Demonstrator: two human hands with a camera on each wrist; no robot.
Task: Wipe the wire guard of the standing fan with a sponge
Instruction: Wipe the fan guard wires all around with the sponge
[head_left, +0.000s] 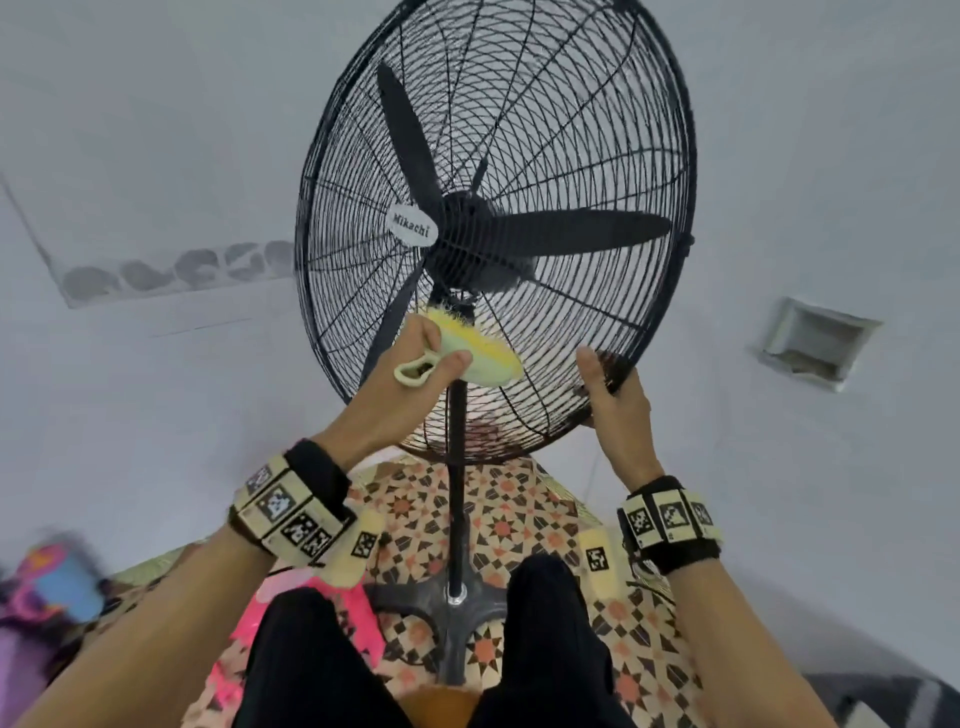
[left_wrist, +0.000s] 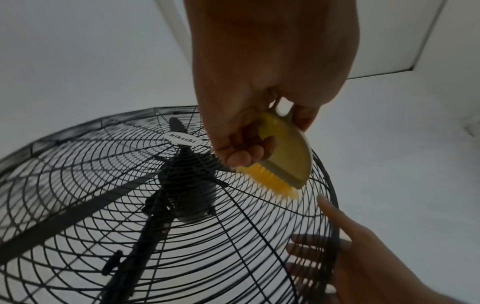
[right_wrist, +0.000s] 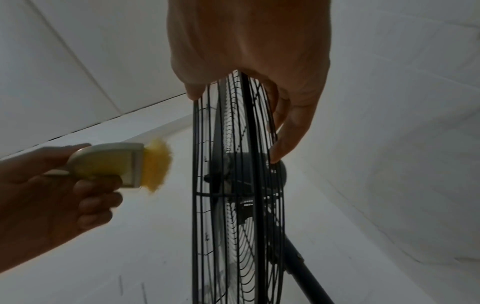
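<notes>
one sponge (head_left: 480, 358), really a pale green holder with a yellow bristly wiping face and a loop at its tail, sits in the left hand (head_left: 410, 384); fingers curl under the body, thumb lies along its top. in the head view it is in front of the lower middle of the wire guard (head_left: 498, 156), just below the hub; the right wrist view shows a gap between the yellow face and the wires, so it looks near, not touching. judged light and easy to steer; holder stiff, yellow face soft and likely to splay or snag on wire crossings; best held by the holder body as now, not by the loop. one wire guard: thin black wires, front and back cages joined at a rim, probably springy and apt to flex or rock the head if pushed hard, so bracing at the rim makes sense. the right hand (head_left: 615, 395) does that at the lower right rim: thumb laid on the front wires, fingers wrapped round behind, gripping it. inside, three black blades (head_left: 582, 231), one hub badge (head_left: 414, 224) reading mikachi. one black pole (head_left: 456, 493) runs down to one dark base on the patterned tile floor (head_left: 519, 525). two wrist bands (head_left: 291, 506) with printed markers, one per arm. the person's dark trouser legs are at the bottom of the head view; pink and purple items lie at lower left, blurred; one recessed box (head_left: 810, 340) is set in the pale wall (head_left: 156, 130).
</notes>
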